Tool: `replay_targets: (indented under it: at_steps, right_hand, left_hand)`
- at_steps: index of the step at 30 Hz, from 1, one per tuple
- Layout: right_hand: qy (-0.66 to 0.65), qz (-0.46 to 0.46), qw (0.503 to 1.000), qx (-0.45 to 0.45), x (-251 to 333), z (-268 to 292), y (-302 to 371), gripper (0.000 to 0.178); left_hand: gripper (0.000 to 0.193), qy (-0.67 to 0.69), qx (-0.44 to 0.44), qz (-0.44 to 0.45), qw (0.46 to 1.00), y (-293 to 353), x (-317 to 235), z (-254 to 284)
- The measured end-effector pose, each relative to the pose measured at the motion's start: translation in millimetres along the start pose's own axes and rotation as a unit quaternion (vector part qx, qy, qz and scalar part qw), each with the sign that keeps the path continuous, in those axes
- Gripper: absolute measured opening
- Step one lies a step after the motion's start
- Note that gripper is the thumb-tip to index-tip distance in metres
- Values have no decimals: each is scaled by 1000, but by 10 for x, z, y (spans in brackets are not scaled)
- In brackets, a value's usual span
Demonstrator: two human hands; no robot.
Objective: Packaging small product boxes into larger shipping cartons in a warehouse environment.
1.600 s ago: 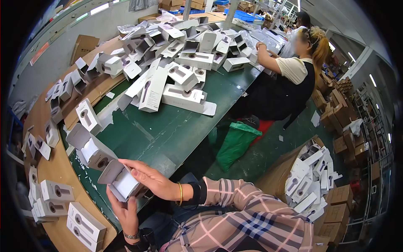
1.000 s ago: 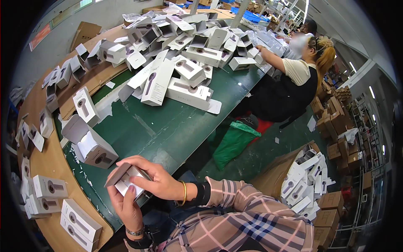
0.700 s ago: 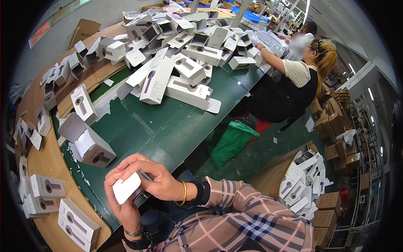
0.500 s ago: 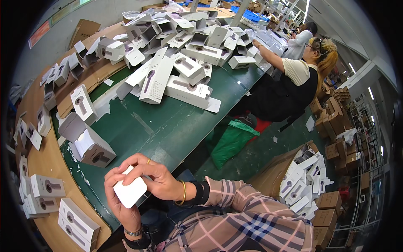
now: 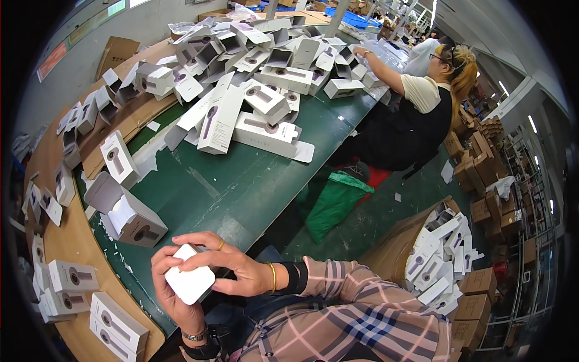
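Both my hands are closed around a small white box (image 5: 190, 282), its plain round-cornered face turned up toward me over the table's near edge. My left hand (image 5: 171, 295) wraps its left side and underside. My right hand (image 5: 232, 263) grips from the right, fingers across the top edge and the thumb near the lower right corner. Just beyond my hands, an open white box (image 5: 140, 223) with a raised flap and white material inside stands on the green table (image 5: 235, 175).
Many white printed boxes (image 5: 265, 99) are heaped at the far side. More white boxes (image 5: 117, 326) stand on the brown curved ledge (image 5: 72, 235) at left. A co-worker (image 5: 416, 108) sits at the far right. On the floor are a green sack (image 5: 332, 202) and a large carton (image 5: 395, 247) of white boxes.
My right fingers have shifted on the small white box, spreading a little, with the thumb now nearer its lower corner. The view has moved slightly.
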State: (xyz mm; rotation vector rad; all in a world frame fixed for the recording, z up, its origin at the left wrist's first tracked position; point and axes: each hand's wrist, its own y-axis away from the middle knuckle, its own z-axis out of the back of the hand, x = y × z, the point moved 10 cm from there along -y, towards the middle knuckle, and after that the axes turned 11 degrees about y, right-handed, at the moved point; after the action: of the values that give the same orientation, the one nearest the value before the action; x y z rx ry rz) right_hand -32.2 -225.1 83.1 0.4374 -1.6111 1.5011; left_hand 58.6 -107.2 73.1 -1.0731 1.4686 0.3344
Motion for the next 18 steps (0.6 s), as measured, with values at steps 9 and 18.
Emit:
replay_targets:
  at_steps: [9, 18]
  right_hand:
    - [-8, -15, 1000, 18, -59, -40, -3, 37]
    - [136, 65, 988, -46, 144, 32, 12, 33]
  left_hand:
    - [27, -20, 10, -14, 1000, -43, 4, 7]
    - [29, 7, 15, 17, 1000, -1, -12, 39]
